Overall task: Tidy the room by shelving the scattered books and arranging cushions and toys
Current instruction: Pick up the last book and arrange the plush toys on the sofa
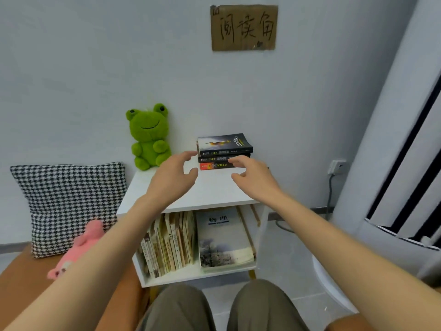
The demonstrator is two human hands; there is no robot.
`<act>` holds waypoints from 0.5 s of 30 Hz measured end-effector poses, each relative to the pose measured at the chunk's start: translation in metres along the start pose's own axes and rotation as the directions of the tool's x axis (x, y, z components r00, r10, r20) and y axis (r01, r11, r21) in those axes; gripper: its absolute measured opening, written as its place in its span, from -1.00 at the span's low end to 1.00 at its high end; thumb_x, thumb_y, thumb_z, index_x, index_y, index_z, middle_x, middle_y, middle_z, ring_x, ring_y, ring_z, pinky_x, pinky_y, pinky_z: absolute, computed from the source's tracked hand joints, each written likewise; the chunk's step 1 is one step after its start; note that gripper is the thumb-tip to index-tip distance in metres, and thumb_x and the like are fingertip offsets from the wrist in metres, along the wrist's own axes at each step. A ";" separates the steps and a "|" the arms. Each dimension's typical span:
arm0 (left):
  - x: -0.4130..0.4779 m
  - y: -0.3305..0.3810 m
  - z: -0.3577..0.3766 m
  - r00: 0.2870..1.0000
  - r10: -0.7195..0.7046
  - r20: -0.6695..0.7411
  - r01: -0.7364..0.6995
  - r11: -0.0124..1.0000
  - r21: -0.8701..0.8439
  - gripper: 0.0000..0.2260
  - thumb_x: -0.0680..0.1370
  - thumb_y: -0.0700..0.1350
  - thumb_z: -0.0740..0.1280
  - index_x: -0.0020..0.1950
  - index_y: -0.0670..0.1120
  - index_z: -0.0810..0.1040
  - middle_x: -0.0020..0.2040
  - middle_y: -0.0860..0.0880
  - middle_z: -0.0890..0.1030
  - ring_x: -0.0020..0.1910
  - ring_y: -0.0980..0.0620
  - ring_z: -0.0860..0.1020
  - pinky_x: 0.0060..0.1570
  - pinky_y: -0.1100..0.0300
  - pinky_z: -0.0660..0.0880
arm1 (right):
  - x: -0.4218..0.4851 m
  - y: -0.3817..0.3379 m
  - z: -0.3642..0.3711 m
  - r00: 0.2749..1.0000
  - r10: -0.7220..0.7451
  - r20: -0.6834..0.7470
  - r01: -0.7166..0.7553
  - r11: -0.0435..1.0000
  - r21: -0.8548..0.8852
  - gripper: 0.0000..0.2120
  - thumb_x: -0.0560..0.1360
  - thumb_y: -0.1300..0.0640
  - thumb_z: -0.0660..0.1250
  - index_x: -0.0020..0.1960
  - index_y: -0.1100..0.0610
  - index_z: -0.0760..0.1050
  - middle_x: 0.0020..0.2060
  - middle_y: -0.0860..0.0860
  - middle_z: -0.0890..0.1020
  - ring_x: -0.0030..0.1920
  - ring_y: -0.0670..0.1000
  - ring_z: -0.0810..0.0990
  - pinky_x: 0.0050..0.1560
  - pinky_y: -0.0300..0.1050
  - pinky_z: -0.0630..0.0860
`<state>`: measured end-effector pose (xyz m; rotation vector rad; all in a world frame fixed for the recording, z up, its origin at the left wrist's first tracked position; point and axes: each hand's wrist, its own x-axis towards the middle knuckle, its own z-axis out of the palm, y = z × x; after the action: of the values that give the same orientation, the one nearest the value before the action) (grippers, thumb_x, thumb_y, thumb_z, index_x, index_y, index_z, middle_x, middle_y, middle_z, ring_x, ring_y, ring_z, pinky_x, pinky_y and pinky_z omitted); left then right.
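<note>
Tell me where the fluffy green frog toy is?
In the head view, the fluffy green plush frog sits at the back left of the white shelf top, against the wall, left of the stacked dark books.

Colour and pattern findings, by item:

- Frog plush (149,137), centre: bright green, with black eyes and a dark mouth line.
- Cushion (69,206), left: black-and-white houndstooth.
- Plush toy (78,247), lower left: pink.
- Shelf unit (214,192), centre: white.
- Stack of books (224,151), centre:
  - Top cover is dark grey to black with an orange streak.
  - Spines are black with pale lettering.
  - Lowest spine has a red-orange end.
- Upright books (169,240), lower centre: cream, tan and brown.
- Flat book (224,237), beside them: pale grey-blue cover with dark characters and a grey-white wintry picture.
- Cardboard sign (244,27), top: brown with black handwritten characters.
- Wall (71,68): pale blue-grey.
- Seat (21,278), lower left: orange-brown.
- Trousers (181,309), bottom: olive-grey.
</note>
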<state>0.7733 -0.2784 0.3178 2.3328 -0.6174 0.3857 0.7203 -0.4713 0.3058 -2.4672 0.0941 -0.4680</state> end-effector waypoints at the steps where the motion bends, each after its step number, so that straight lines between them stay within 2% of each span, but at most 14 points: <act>1: 0.012 -0.003 0.006 1.000 0.009 -0.008 -0.010 1.000 -0.013 -0.60 0.56 -0.09 0.27 0.40 0.04 0.39 0.30 -0.01 0.50 0.27 -0.01 0.45 0.23 0.10 0.37 | 0.012 0.006 0.005 1.000 0.006 -0.016 -0.006 1.000 0.018 -0.57 0.55 0.14 0.24 0.39 -0.07 0.36 0.32 -0.10 0.49 0.22 0.03 0.52 0.23 0.09 0.47; 5: 0.053 -0.012 0.026 0.999 0.023 -0.029 -0.024 0.999 -0.039 -0.62 0.57 -0.12 0.26 0.39 0.03 0.40 0.26 -0.01 0.53 0.24 -0.01 0.46 0.18 0.13 0.37 | 0.049 0.023 0.015 0.997 0.039 -0.072 -0.034 0.997 0.063 -0.57 0.55 0.17 0.26 0.39 -0.04 0.37 0.30 -0.08 0.51 0.20 0.00 0.52 0.18 -0.04 0.49; 6: 0.097 -0.026 0.046 1.000 0.006 -0.017 -0.007 0.999 -0.044 -0.62 0.57 -0.12 0.26 0.39 0.02 0.41 0.25 -0.01 0.53 0.23 -0.01 0.47 0.19 0.13 0.37 | 0.091 0.041 0.027 0.992 0.081 -0.092 -0.075 0.995 0.069 -0.58 0.55 0.18 0.26 0.39 -0.03 0.38 0.27 -0.07 0.52 0.19 -0.01 0.53 0.14 -0.08 0.50; 7: 0.100 -0.024 0.048 0.999 0.025 -0.030 -0.026 0.998 -0.053 -0.63 0.57 -0.13 0.26 0.39 0.00 0.41 0.24 -0.01 0.54 0.22 -0.02 0.48 0.19 0.13 0.38 | 0.093 0.042 0.024 0.990 0.077 -0.115 -0.069 0.995 0.072 -0.59 0.55 0.18 0.27 0.38 -0.03 0.39 0.25 -0.07 0.53 0.18 -0.01 0.53 0.12 -0.09 0.51; 11: 0.166 -0.026 0.075 0.997 0.072 0.031 -0.069 0.995 -0.074 -0.63 0.58 -0.13 0.24 0.40 0.01 0.40 0.29 0.00 0.51 0.25 0.00 0.46 0.23 0.17 0.34 | 0.148 0.067 0.025 0.979 0.147 -0.143 -0.133 0.986 0.103 -0.60 0.53 0.20 0.24 0.34 -0.04 0.42 0.20 -0.07 0.56 0.10 -0.01 0.55 0.10 0.01 0.53; 15: 0.220 -0.020 0.095 0.989 0.040 0.142 -0.030 0.997 -0.074 -0.59 0.58 -0.11 0.22 0.43 0.04 0.36 0.35 0.00 0.46 0.31 -0.03 0.41 0.27 0.12 0.32 | 0.186 0.086 0.015 0.964 0.248 -0.099 -0.236 0.965 0.118 -0.58 0.51 0.24 0.24 0.33 -0.06 0.44 0.14 -0.09 0.59 0.00 -0.03 0.56 0.09 -0.03 0.55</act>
<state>0.9794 -0.4013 0.3324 2.2974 -0.7296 0.2094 0.9027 -0.5646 0.3016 -2.2862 0.4033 -0.4925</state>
